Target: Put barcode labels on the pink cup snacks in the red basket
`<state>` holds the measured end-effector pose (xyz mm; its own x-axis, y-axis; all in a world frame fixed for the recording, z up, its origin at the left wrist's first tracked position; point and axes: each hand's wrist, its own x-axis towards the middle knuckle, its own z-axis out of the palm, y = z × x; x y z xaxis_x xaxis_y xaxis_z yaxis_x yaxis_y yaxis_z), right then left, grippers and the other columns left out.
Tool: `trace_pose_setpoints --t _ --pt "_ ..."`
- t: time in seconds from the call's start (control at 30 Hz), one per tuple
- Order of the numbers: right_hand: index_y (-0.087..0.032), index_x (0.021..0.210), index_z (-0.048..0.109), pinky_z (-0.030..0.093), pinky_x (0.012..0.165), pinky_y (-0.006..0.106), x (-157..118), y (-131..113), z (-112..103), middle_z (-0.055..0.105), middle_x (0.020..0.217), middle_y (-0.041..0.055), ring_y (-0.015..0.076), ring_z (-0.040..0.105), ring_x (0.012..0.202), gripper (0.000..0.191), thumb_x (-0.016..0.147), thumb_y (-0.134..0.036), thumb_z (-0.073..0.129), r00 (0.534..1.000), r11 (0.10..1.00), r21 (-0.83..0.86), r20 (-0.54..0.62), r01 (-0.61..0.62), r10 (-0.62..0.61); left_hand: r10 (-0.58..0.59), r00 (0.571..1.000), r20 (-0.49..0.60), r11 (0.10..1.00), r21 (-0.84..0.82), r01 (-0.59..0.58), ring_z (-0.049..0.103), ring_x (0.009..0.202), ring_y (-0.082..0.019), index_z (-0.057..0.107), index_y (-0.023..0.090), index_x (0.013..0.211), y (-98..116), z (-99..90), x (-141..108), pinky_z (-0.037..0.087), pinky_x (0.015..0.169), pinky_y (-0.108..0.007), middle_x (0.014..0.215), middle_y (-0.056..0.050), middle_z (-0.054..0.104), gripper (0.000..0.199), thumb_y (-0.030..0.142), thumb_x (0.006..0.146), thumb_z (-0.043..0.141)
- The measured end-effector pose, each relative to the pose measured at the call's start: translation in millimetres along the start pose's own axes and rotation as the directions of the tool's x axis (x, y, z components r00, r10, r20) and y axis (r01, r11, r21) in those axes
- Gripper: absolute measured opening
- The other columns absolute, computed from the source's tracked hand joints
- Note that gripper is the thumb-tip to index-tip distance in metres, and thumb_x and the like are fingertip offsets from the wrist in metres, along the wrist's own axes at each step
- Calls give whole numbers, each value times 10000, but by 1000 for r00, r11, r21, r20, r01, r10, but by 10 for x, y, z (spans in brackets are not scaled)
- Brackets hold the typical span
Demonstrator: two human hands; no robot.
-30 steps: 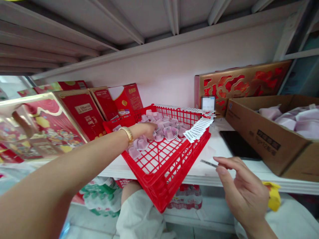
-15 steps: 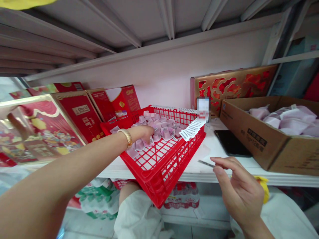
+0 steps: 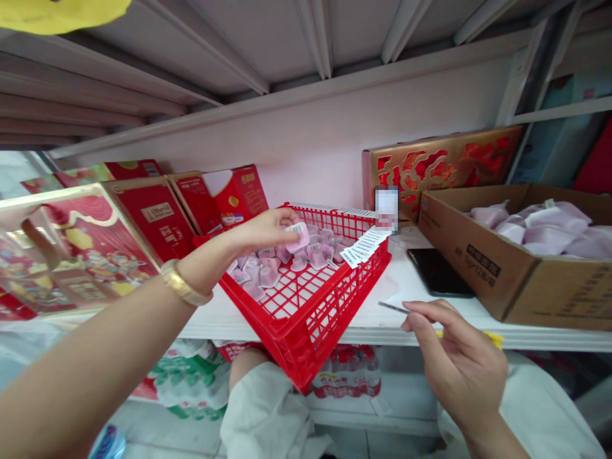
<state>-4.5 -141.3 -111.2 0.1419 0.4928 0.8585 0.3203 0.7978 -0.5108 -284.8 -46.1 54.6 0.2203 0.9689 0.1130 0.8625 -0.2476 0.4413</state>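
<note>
A red plastic basket (image 3: 306,319) rests on the white shelf, tilted over its front edge. Inside lie several small pale pink cups (image 3: 269,275), some with barcode labels. My left hand (image 3: 272,229) is closed on one pink cup (image 3: 297,236) with a barcode label, held above the others. Strips of barcode labels (image 3: 366,248) hang over the basket's right rim. To the right of the basket, my right hand (image 3: 454,357) pinches a thin label (image 3: 393,308) between thumb and forefinger.
A black phone (image 3: 440,273) lies right of the basket, beside a cardboard box (image 3: 488,274) of pink packets. Red and gold gift boxes (image 3: 162,217) stand at the left, another gold box (image 3: 430,166) behind. Wrapped bottles (image 3: 349,371) are below the shelf.
My left hand has risen from among the cups with one labelled cup in its fingers. My right hand still pinches the label, nearly in the same place.
</note>
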Motion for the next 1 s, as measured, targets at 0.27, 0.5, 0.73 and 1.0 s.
trace_pose_setpoints --t 0.27,0.5,0.73,1.0 --pt "-225 908 746 547 620 311 19 -162 -25 736 783 29 167 669 655 109 839 -159 694 985 998 36 -166 -49 54 25 993 -116 646 -756 -104 640 810 -160 652 164 1043 865 398 -1108 523 693 -262 981 -69 699 357 346 759 769" --pt "-198 950 752 556 666 374 17 -408 -144 735 855 72 225 696 770 123 841 -239 712 937 999 37 -348 -30 41 0 998 69 143 -987 68 646 808 -150 688 218 1211 1185 1085 -1475 547 726 -266 1019 -66 696 411 331 818 730" --pt "-248 980 761 541 687 351 27 -471 -261 726 876 36 198 673 780 235 789 -114 729 970 1000 -30 -241 7 -14 -132 990 54 -140 -990 35 654 1066 -244 683 155 1213 1229 1412 -1375 518 971 -375 1087 -101 718 453 157 761 661" --pt "-254 1043 744 541 706 350 0 -362 -193 735 919 45 197 666 816 294 808 -83 699 998 999 8 -50 33 -33 -159 987 33 -199 -980 0 657 1103 -274 627 159 1297 1228 1545 -1304 491 1018 -424 1095 -100 730 556 145 741 597"
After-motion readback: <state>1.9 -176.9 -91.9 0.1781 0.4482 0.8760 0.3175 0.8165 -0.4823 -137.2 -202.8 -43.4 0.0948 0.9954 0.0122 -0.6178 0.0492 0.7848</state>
